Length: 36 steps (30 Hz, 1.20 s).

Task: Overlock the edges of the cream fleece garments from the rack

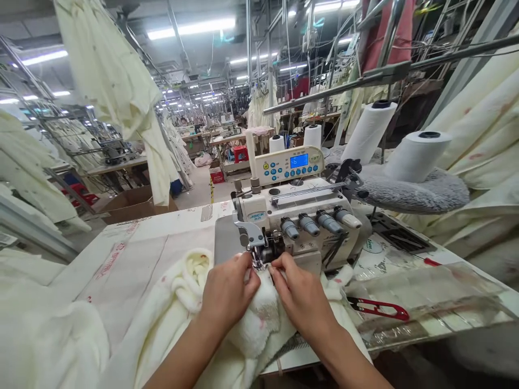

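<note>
Cream fleece fabric (259, 316) with faint pink spots lies bunched under both hands, its upper edge at the presser foot (258, 258) of a white overlock sewing machine (284, 216). On the left side of the foot, my left hand (229, 286) pinches the fabric edge between thumb and fingers. My right hand (298, 289) grips the edge just right of the foot, fingertips close to the needle area. The exact stretch of cloth between the fingertips is partly hidden. More of the fabric spreads left over the table and hangs toward me.
Red thread snips (381, 308) lie right of my right hand, by a clear plastic sheet (425, 292). White thread cones (421, 156) stand behind the machine on grey fluffy cloth. Cream garments (109, 81) hang at left. A cardboard box (130, 202) sits beyond the table (190, 219).
</note>
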Motion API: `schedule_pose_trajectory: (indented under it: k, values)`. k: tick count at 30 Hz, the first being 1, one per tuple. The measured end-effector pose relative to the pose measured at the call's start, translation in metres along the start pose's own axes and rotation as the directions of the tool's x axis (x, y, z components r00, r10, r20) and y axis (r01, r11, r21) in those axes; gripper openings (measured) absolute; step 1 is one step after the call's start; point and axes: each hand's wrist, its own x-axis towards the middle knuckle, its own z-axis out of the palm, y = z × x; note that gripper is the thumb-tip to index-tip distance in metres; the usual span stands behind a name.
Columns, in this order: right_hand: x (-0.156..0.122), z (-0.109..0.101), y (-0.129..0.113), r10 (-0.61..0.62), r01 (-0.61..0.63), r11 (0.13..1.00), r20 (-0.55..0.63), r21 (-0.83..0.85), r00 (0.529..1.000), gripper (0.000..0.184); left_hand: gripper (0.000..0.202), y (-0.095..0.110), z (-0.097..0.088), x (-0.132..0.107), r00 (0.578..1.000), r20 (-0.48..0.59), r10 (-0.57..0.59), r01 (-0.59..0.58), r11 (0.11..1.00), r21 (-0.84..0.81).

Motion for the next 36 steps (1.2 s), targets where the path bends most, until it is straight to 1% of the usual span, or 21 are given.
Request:
schedule_pose_trajectory:
  k: [5,7,9,10,11,12,13,14,15,16,18,20,24,25,27,29,30,33,34,35,36]
  values:
    - [-0.004,0.003,0.001,0.056,-0.056,0.998,0.002,0.016,0.998,0.020,0.011,0.001,-0.001,0.005,1.000,-0.016,-0.008,0.009,0.999,0.045]
    - [-0.016,0.003,0.005,0.106,-0.104,0.988,-0.016,0.114,0.994,0.025,0.013,0.000,-0.004,0.004,1.000,-0.020,-0.011,0.012,0.998,0.069]
    - [-0.033,0.005,0.011,0.193,-0.175,0.936,-0.030,0.305,0.981,0.033,0.016,0.000,-0.004,-0.007,0.994,-0.105,0.032,-0.022,0.996,0.091]
    - [-0.042,0.007,0.014,0.242,-0.219,0.870,0.004,0.441,0.970,0.038,0.016,0.000,-0.003,-0.016,0.979,-0.194,0.070,-0.053,0.994,0.092]
    - [-0.051,0.010,0.016,0.276,-0.271,0.765,0.084,0.584,0.958,0.042,0.016,0.000,0.001,-0.028,0.947,-0.298,0.120,-0.100,0.992,0.082]
    - [-0.058,0.013,0.018,0.275,-0.333,0.623,0.200,0.708,0.940,0.045,0.019,0.001,0.008,-0.042,0.901,-0.397,0.174,-0.163,0.985,0.060]
    - [-0.063,0.016,0.018,0.237,-0.398,0.468,0.321,0.789,0.917,0.045,0.025,0.003,0.016,-0.056,0.853,-0.470,0.226,-0.240,0.970,0.032]
    - [-0.067,0.019,0.017,0.176,-0.450,0.341,0.414,0.825,0.893,0.044,0.032,0.004,0.026,-0.069,0.820,-0.508,0.262,-0.304,0.953,0.002]
    - [-0.070,0.021,0.015,0.123,-0.478,0.275,0.463,0.834,0.878,0.041,0.035,0.006,0.037,-0.081,0.809,-0.518,0.277,-0.339,0.941,-0.026]
    - [-0.072,0.023,0.012,0.106,-0.481,0.277,0.471,0.832,0.876,0.037,0.035,0.007,0.047,-0.091,0.813,-0.515,0.272,-0.342,0.939,-0.045]
    - [-0.076,0.024,0.005,0.154,-0.438,0.392,0.412,0.809,0.898,0.031,0.031,0.007,0.063,-0.101,0.835,-0.512,0.201,-0.268,0.961,-0.060]
    - [-0.079,0.023,-0.001,0.206,-0.409,0.494,0.354,0.767,0.912,0.028,0.026,0.005,0.068,-0.103,0.823,-0.548,0.150,-0.227,0.971,-0.075]
    - [-0.089,0.018,-0.007,0.243,-0.424,0.571,0.349,0.703,0.905,0.028,0.019,0.004,0.052,-0.100,0.713,-0.653,0.254,-0.386,0.920,-0.064]
    - [-0.092,0.016,-0.009,0.243,-0.415,0.600,0.338,0.684,0.909,0.027,0.019,0.005,0.047,-0.100,0.698,-0.654,0.292,-0.421,0.906,-0.045]
    - [-0.095,0.013,-0.011,0.241,-0.389,0.651,0.308,0.652,0.920,0.026,0.019,0.010,0.040,-0.102,0.694,-0.625,0.357,-0.466,0.885,-0.012]
    - [-0.096,0.007,-0.015,0.229,-0.377,0.656,0.304,0.654,0.925,0.024,0.020,0.015,0.039,-0.104,0.695,-0.614,0.374,-0.479,0.878,-0.008]
    - [-0.096,0.004,-0.018,0.219,-0.389,0.629,0.327,0.673,0.920,0.023,0.021,0.017,0.039,-0.105,0.691,-0.623,0.365,-0.476,0.879,-0.013]
    - [-0.097,-0.006,-0.022,0.144,-0.478,0.461,0.469,0.747,0.871,0.019,0.022,0.018,0.039,-0.105,0.677,-0.647,0.351,-0.461,0.887,-0.002]
    - [-0.098,-0.009,-0.021,0.099,-0.504,0.429,0.516,0.750,0.851,0.018,0.022,0.018,0.038,-0.105,0.671,-0.645,0.366,-0.463,0.886,0.021]
    - [-0.099,-0.011,-0.020,0.059,-0.507,0.447,0.542,0.737,0.839,0.018,0.022,0.017,0.037,-0.105,0.662,-0.643,0.384,-0.468,0.882,0.045]
    - [-0.099,-0.013,-0.017,0.050,-0.470,0.525,0.526,0.709,0.849,0.017,0.022,0.017,0.035,-0.105,0.653,-0.643,0.400,-0.474,0.878,0.065]
